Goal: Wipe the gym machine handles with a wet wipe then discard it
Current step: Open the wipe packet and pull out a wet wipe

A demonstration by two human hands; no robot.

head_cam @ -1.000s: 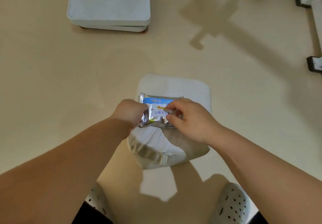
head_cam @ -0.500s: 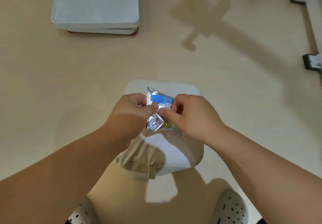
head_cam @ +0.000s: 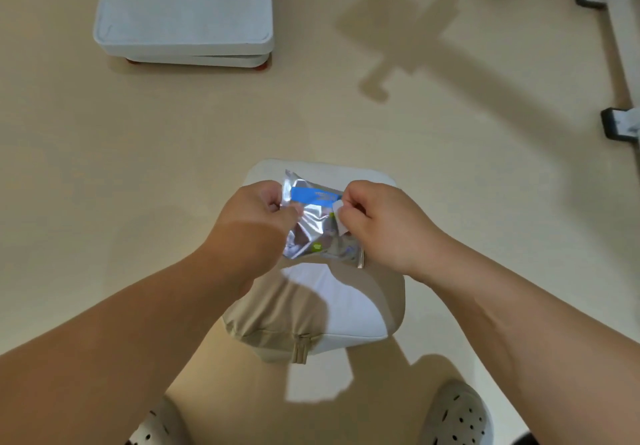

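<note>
While both hands meet at the centre of the frame, the left hand (head_cam: 254, 219) pinches the left edge of a silver wet wipe packet (head_cam: 317, 223) and the right hand (head_cam: 377, 223) grips a small white tab (head_cam: 337, 209) at its right side. Directly below the packet sits a white cushioned stool (head_cam: 349, 316). White stacked platforms (head_cam: 183, 11) lie at upper left on the beige floor (head_cam: 104, 167).

Bright overhead light, crisp floor (head_cam: 173, 185) shadows (edges bow).
</note>
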